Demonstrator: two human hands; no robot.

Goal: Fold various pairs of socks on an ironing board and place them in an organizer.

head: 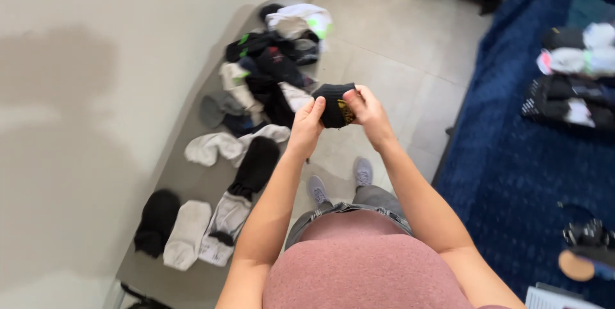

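Both my hands hold a black sock bundle [333, 100] with a yellow mark, raised in front of me. My left hand [306, 124] grips its left side, thumb on top. My right hand [365, 109] pinches its right edge. Below the bundle lies a grey surface [192, 184] against the wall, covered by a heap of socks [272, 68] in black, white and grey. Nearer to me on that surface lie single socks: a black sock [256, 165], a white sock [208, 147], another black one [157, 222] and a pale sock [187, 233].
A bed with a dark blue cover [532, 155] runs along the right, with folded sock pairs [573, 75] on it. A round object [580, 254] and papers [554, 297] lie at its near corner. Tiled floor [391, 40] shows between; my feet in grey shoes [362, 171] stand there.
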